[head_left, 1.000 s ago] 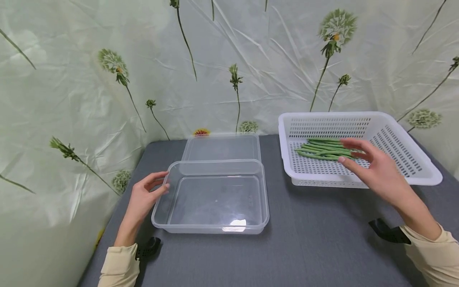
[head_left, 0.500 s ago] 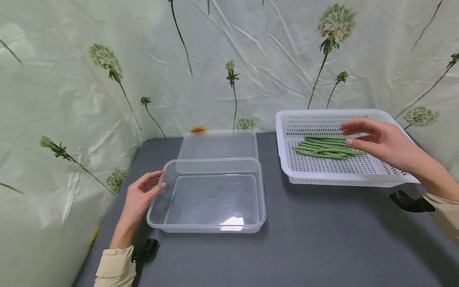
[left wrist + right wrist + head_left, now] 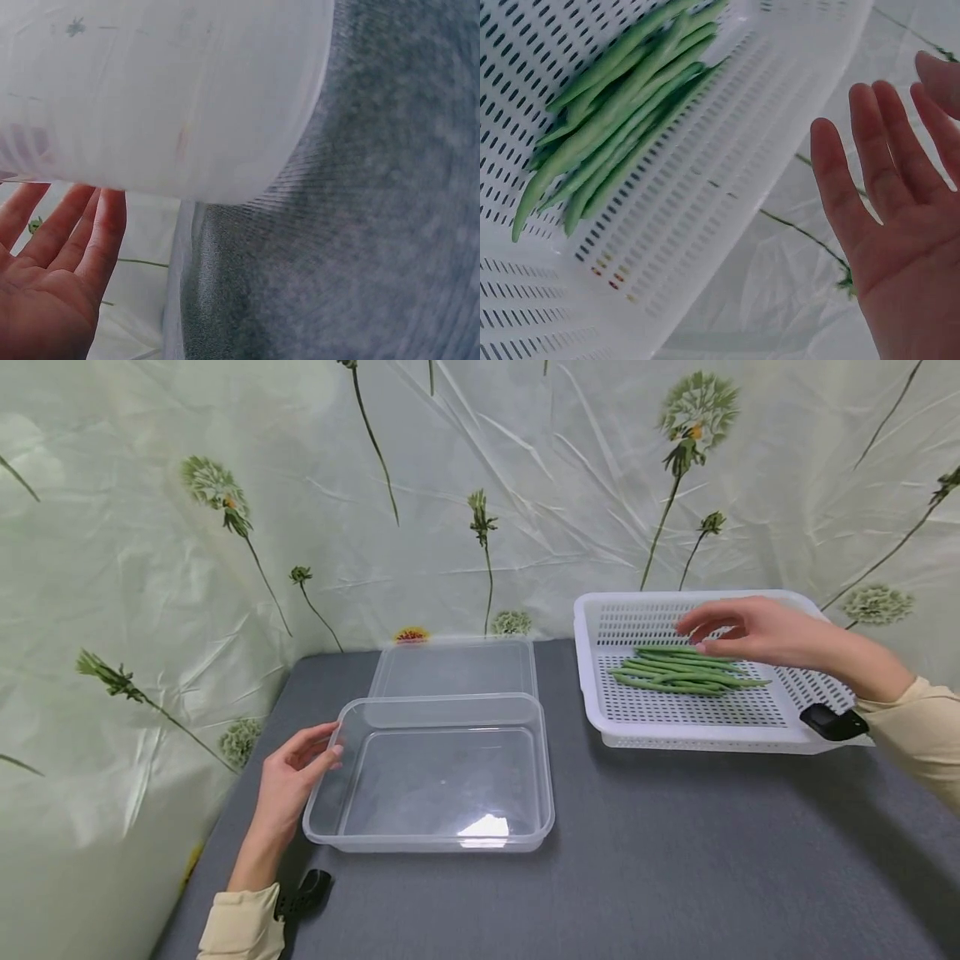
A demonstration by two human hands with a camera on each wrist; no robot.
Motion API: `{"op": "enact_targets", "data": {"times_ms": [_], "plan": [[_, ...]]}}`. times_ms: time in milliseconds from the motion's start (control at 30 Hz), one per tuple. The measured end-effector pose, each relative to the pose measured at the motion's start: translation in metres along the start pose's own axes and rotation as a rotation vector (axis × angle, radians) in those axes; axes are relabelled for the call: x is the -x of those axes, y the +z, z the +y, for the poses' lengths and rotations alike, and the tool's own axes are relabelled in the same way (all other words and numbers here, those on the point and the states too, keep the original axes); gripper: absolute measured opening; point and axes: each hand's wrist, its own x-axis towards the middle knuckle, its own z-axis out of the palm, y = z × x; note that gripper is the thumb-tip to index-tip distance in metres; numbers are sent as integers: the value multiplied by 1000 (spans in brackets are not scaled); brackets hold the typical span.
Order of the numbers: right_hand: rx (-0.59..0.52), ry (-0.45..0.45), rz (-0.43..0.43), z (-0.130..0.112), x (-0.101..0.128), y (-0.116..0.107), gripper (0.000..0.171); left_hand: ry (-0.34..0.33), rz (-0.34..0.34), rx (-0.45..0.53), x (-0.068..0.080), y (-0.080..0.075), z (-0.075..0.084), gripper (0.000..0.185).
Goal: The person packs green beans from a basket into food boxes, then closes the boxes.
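Note:
My left hand (image 3: 288,783) is at the left rim of a clear plastic container (image 3: 486,838). Its thumb overlaps the rim, while the other fingers lie along the outer side. In the left wrist view, those fingers (image 3: 112,217) meet the container's translucent wall (image 3: 187,97). My right hand (image 3: 765,631) hovers over a white perforated basket (image 3: 600,722), fingers loosely bent and holding nothing. Several green beans (image 3: 667,678) lie bunched on the basket's floor, just below and left of that hand. The right wrist view shows the palm (image 3: 907,247) off to the side of the beans (image 3: 622,105).
Behind the container lies a flat clear plastic lid (image 3: 457,664). A dark grey cloth covers the table (image 3: 637,860). Flower-printed sheeting (image 3: 420,560) stands close behind the table and along its left side. The basket's raised walls surround the beans.
My right hand has lifted off the beans, swung right, then come back leftward above the basket with the forearm turned more sideways. The left hand keeps its place at the container's rim.

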Motion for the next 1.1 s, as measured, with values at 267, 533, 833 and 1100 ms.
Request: {"op": "enact_targets", "data": {"times_ms": [267,533,833,1100], "plan": [[30,-14,-123,36,-19,7,27,-21,21,-33,2,1,0,42],[-44,71,-221,61,-26,14,32,-28,33,-18,0,2,0,41],[-151,128,-302,86,-24,25,33,-30,15,-9,0,2,-2,42],[-159,129,-332,94,-28,27,33,-34,16,2,0,1,-2,42]]}}
